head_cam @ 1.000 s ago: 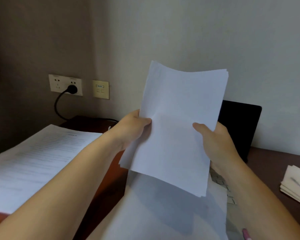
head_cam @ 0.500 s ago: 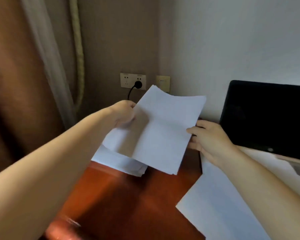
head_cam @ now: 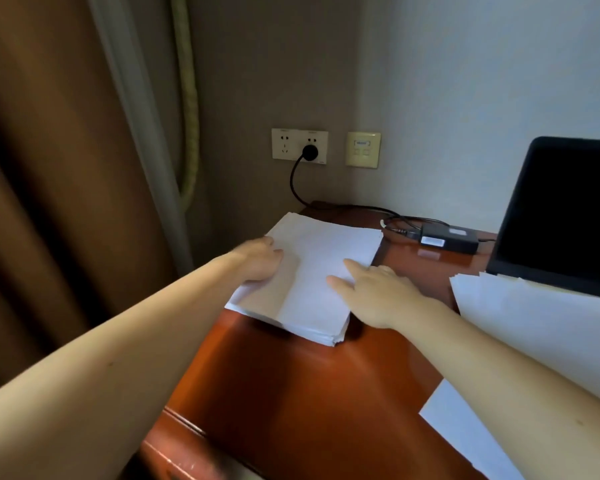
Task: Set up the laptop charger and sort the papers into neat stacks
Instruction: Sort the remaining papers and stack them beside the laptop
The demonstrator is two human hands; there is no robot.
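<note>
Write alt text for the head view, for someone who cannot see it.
The left hand and right hand touch a paper stack on a wooden desk, the right hand flat. Behind, a cable runs from the charger to a wall socket; a laptop stands right, beside sheets.

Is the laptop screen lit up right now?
No, the laptop screen is completely black, with no image showing on it.

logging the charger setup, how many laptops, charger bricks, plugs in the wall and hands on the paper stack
laptop: 1
charger brick: 1
plug in wall socket: 1
hands on the paper stack: 2, left hand and right hand
total: 5
</note>
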